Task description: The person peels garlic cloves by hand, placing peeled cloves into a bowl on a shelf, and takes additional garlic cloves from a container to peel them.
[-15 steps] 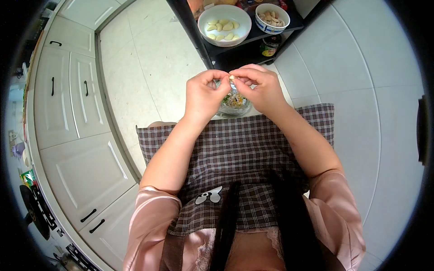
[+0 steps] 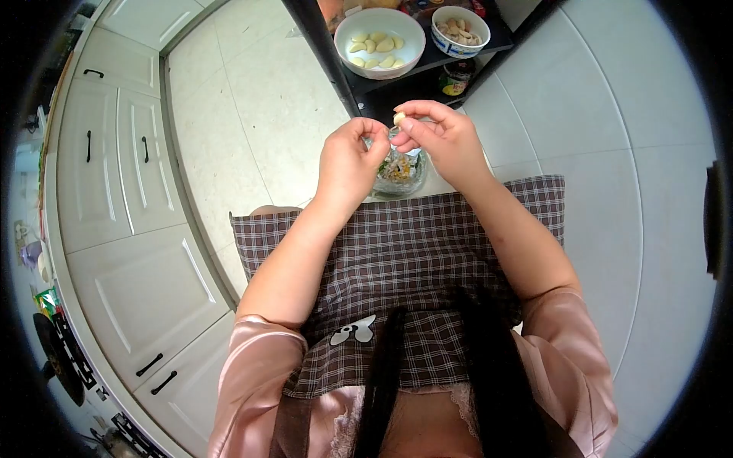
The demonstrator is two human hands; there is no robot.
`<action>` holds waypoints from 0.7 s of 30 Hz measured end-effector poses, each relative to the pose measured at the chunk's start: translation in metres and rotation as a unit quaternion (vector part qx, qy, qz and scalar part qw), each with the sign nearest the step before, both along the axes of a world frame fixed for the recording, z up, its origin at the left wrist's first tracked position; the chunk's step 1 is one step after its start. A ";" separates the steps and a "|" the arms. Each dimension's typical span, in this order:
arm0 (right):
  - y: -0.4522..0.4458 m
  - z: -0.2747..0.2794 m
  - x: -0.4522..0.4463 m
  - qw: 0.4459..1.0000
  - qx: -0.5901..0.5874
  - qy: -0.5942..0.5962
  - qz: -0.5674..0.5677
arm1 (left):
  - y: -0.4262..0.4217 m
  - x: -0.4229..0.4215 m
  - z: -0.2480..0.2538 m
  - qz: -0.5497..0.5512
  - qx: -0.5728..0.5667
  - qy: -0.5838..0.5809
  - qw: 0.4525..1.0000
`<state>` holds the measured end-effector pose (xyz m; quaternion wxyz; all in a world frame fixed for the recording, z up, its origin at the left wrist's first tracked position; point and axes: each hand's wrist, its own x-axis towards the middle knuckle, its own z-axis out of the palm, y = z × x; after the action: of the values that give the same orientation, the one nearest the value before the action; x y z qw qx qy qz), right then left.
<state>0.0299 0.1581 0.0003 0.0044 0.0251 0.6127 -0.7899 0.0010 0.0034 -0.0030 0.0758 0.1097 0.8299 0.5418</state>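
my right hand (image 2: 435, 133) has its thumb and forefinger closed on a small, pale cream garlic clove (image 2: 399, 117), which sticks up at the fingertips, while its lower fingers curl in beneath. my left hand (image 2: 350, 156) is just beside it, the fingers bent round toward the thumb; i cannot tell whether they pinch anything. the two hands are held close, with the clove on the right hand's side. below my fingers sits a clear, see-through container (image 2: 420, 183) with a mix of white, yellow and green scraps (image 2: 397, 167) in it, partly hidden by my hands. beyond, on a black shelf unit (image 2: 397, 88), a wide white round bowl (image 2: 408, 57) holds a scatter of pale, peeled cloves (image 2: 385, 46). to its right is a smaller white bowl with a blue pattern (image 2: 456, 52), heaped with duller, brownish-pink pieces (image 2: 458, 32). a dark jar (image 2: 456, 76) stands on the level under that one. across my lap lies a brown plaid cloth apron (image 2: 412, 244), and my forearms reach out over it from loose, shiny pink sleeves (image 2: 256, 366).
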 end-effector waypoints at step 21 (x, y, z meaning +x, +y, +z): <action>0.004 -0.006 -0.004 1.000 -0.020 -0.011 0.018 | -0.001 -0.001 0.006 0.007 0.126 -0.009 0.992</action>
<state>0.0262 0.1621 -0.0060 0.0263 0.0228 0.5969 -0.8015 -0.0004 0.0027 0.0031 0.0654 0.1080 0.7552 0.6432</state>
